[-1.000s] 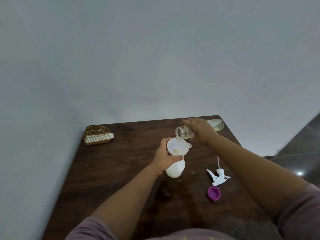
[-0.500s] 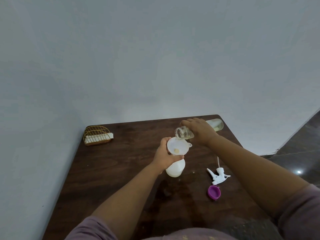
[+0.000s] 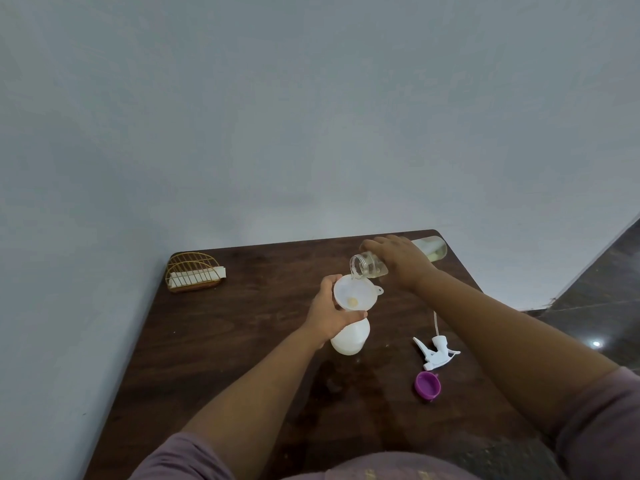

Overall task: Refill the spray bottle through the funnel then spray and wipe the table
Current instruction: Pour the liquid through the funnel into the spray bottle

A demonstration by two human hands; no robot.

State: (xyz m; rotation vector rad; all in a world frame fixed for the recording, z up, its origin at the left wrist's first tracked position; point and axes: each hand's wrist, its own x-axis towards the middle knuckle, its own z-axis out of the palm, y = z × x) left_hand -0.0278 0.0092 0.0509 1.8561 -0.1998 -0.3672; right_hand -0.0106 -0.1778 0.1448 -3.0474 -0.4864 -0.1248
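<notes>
Compared with one second earlier, almost nothing has shifted: the clear bottle [image 3: 369,266] stays tipped on its side, its open mouth just above the far rim of the white funnel [image 3: 355,293], and a thin stream of pale liquid falls into the funnel. Right hand [image 3: 398,258] wraps over the clear bottle's body. Left hand [image 3: 329,311] curls around the funnel's neck and the top of the white spray bottle [image 3: 349,337], which stands upright on the dark wooden table [image 3: 242,341]. Nearer on the right lie the white trigger sprayer head [image 3: 437,353] and, just beside it, a purple cap [image 3: 428,385]. A gold wire holder [image 3: 194,271] stands at the far left corner.
</notes>
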